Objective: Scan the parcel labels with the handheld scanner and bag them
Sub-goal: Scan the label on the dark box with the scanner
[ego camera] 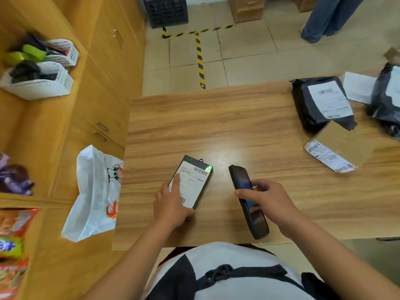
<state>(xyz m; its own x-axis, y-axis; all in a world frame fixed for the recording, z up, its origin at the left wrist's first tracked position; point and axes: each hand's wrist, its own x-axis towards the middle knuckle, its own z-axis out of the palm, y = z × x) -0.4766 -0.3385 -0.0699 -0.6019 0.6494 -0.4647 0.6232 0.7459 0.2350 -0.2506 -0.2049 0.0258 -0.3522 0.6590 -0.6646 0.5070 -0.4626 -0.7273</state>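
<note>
My left hand [173, 204] holds a flat dark parcel [191, 180] with a white label over the near middle of the wooden table [216, 126]. A green light spot shows on the label's far right corner. My right hand [266, 202] grips the black handheld scanner [249, 200], its head pointing away toward the parcel's right side. A white paper bag [95, 191] with cartoon prints hangs at the table's left edge. At the far right lie a black poly parcel [320, 102] with a label and a brown cardboard parcel [342, 146].
Another black poly parcel [387, 100] and a white sheet [359, 86] lie at the far right edge. Wooden cabinets [104, 83] with white baskets [41, 83] stand left. Snack packets [13, 234] sit at lower left. A person's legs [329, 16] stand on the tiled floor beyond.
</note>
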